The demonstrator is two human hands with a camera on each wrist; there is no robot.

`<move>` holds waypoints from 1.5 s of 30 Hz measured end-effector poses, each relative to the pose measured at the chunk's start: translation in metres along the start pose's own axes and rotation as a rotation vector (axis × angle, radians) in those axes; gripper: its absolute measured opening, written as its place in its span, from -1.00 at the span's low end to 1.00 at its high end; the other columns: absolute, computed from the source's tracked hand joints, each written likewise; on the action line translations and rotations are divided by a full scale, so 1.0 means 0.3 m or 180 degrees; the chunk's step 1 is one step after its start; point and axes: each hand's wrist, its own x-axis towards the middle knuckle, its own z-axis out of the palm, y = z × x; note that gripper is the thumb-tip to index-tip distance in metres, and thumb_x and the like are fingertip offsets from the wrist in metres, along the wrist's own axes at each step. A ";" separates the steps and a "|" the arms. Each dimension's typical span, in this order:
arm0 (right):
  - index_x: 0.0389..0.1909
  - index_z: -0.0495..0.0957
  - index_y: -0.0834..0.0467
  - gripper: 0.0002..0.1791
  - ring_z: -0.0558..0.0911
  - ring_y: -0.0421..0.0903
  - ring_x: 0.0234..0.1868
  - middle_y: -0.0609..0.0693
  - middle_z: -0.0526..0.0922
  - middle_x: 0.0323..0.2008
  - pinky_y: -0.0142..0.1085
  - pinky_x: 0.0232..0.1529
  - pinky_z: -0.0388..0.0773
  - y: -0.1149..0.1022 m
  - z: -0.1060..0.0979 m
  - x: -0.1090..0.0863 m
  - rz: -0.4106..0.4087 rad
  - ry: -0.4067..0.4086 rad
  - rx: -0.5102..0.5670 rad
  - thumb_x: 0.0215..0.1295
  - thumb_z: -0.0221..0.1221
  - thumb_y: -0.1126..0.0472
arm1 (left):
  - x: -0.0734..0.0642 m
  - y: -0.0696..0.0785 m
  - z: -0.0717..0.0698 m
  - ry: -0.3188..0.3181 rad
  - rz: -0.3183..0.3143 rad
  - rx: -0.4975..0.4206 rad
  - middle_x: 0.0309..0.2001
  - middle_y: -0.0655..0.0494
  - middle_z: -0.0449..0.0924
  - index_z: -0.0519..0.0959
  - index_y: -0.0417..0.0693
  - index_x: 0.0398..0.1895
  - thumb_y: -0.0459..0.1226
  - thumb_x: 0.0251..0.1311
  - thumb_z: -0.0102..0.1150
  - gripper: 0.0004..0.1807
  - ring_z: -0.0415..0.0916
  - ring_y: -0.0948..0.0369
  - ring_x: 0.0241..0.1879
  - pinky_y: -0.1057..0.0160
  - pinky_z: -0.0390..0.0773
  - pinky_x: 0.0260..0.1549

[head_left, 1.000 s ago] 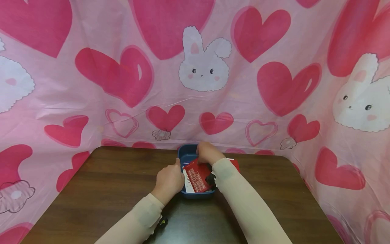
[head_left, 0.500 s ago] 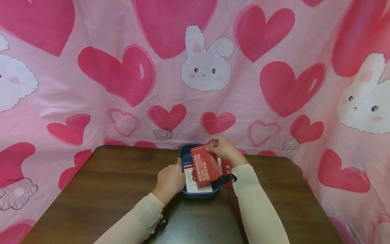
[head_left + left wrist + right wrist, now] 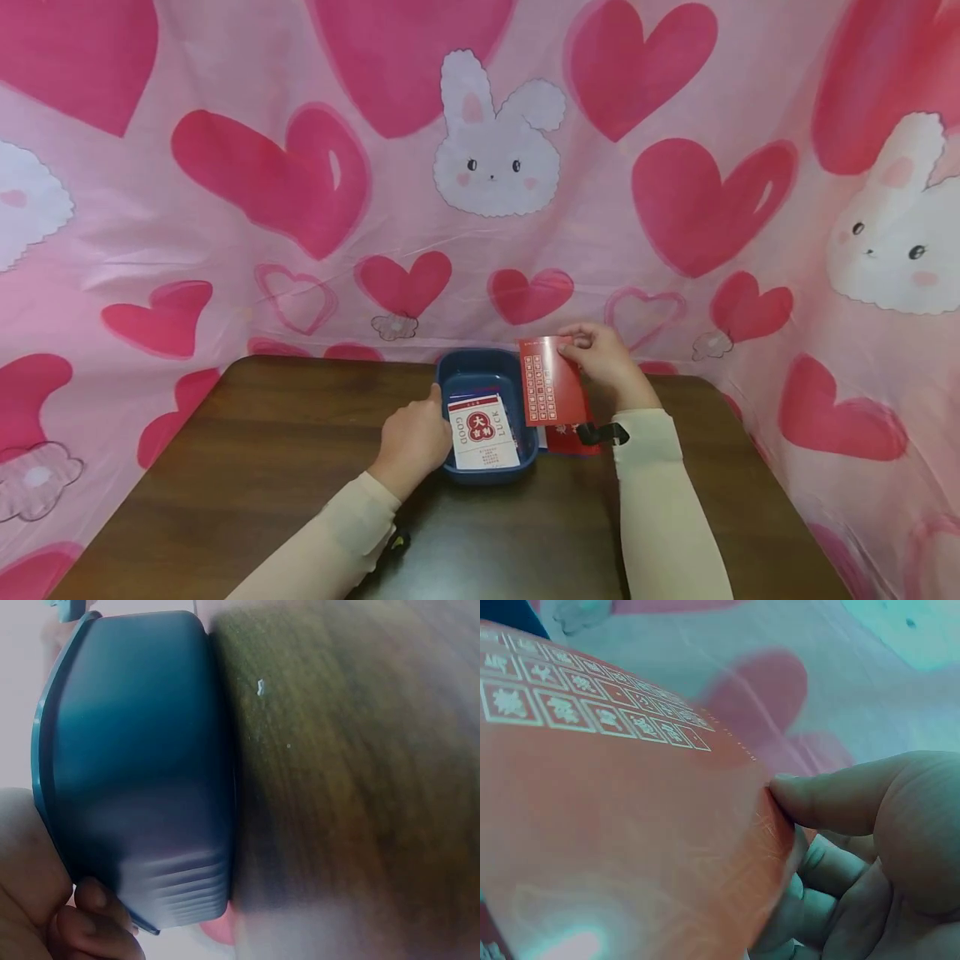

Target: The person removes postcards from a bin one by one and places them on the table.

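Observation:
Between thumb and fingers my right hand [image 3: 603, 358] pinches the edge of a red card [image 3: 551, 387] printed with rows of boxed characters. The card is held up just right of a blue plastic bin [image 3: 468, 372]; in the right wrist view the card [image 3: 630, 802] bends slightly at the pinched corner. My left hand [image 3: 411, 437] grips the bin's left rim. The left wrist view has its curled fingers [image 3: 94, 922] at the outside of that rim. Inside the bin lies a white card [image 3: 483, 433] with a red emblem and "GOOD LUCK", over other cards mostly hidden beneath.
Right of the bin, more red cards [image 3: 566, 442] lie on the brown wooden table [image 3: 300, 433], partly covered by the held card and a dark wrist strap [image 3: 603, 433]. A pink curtain [image 3: 315, 292] with hearts and rabbits rises behind the table and at both sides.
My right hand has lifted the red card out of the bin and carried it right, uncovering the white card. The left hand has stayed at the bin's rim.

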 end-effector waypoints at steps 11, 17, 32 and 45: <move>0.34 0.66 0.35 -0.58 0.63 -0.17 -0.22 0.00 0.73 -0.17 -0.35 -0.24 0.66 0.122 -0.088 0.012 0.0325 -0.0069 -0.0189 0.58 0.35 0.28 | 0.007 -0.009 -0.003 -0.0060 -0.0023 -0.0045 -0.61 0.05 0.51 0.35 -0.18 0.76 -0.12 0.49 0.34 -0.16 0.46 0.05 -0.62 0.17 0.50 -0.63; 0.29 0.72 0.27 -0.60 0.67 -0.01 -0.03 0.17 0.79 0.03 -0.19 -0.02 0.63 0.192 -0.103 0.009 0.0412 -0.0101 -0.0583 0.54 0.39 0.20 | 0.011 -0.003 0.007 -0.0095 -0.0009 -0.0031 -0.59 0.05 0.52 0.35 -0.18 0.76 -0.11 0.48 0.35 -0.15 0.47 0.05 -0.61 0.16 0.54 -0.61; 0.11 0.75 0.32 -0.71 0.71 0.09 -0.02 0.24 0.82 -0.02 -0.06 0.08 0.69 0.267 -0.051 0.033 0.0528 -0.0150 -0.1129 0.46 0.39 0.30 | 0.008 -0.004 0.003 -0.0063 0.0022 -0.0028 -0.60 0.05 0.52 0.36 -0.20 0.75 -0.12 0.47 0.35 -0.15 0.46 0.05 -0.62 0.17 0.52 -0.63; -0.02 0.76 0.28 -0.81 0.68 0.11 -0.04 0.22 0.79 -0.06 0.03 0.11 0.70 0.269 -0.011 0.037 0.0583 -0.0051 -0.1517 0.42 0.42 0.31 | 0.008 -0.008 0.006 -0.0056 0.0043 -0.0038 -0.62 0.06 0.49 0.36 -0.20 0.75 -0.12 0.48 0.33 -0.17 0.45 0.05 -0.63 0.17 0.48 -0.64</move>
